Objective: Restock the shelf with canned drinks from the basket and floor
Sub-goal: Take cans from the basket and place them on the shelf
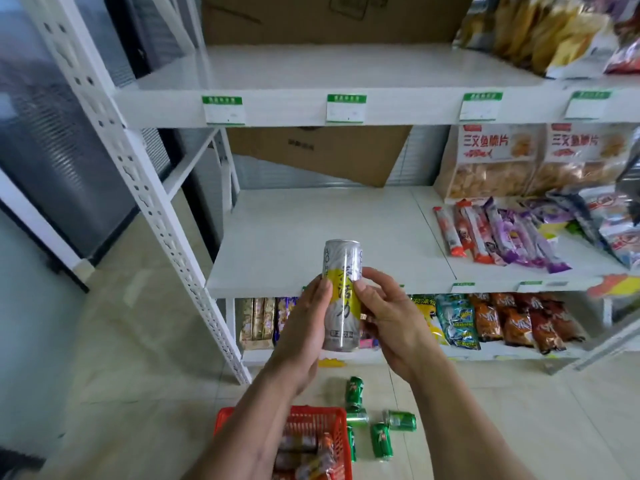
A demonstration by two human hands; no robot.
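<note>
Silver can (pixel 341 292) upright, gripped between left hand (pixel 304 323), right hand (pixel 391 318), before shelf (pixel 311 237)

Glossy metal can (pixel 341 296); matt white shelf (pixel 311 230); red plastic basket (pixel 313 422).

head cam | faces forward-down | close to shelf (pixel 311 237) | edges blurred

Both forearms reaching fwd; left hand (pixel 304 320) & right hand (pixel 391 320) gripping a can (pixel 341 296) between them, upright, thumbs pressing on its front.
</note>
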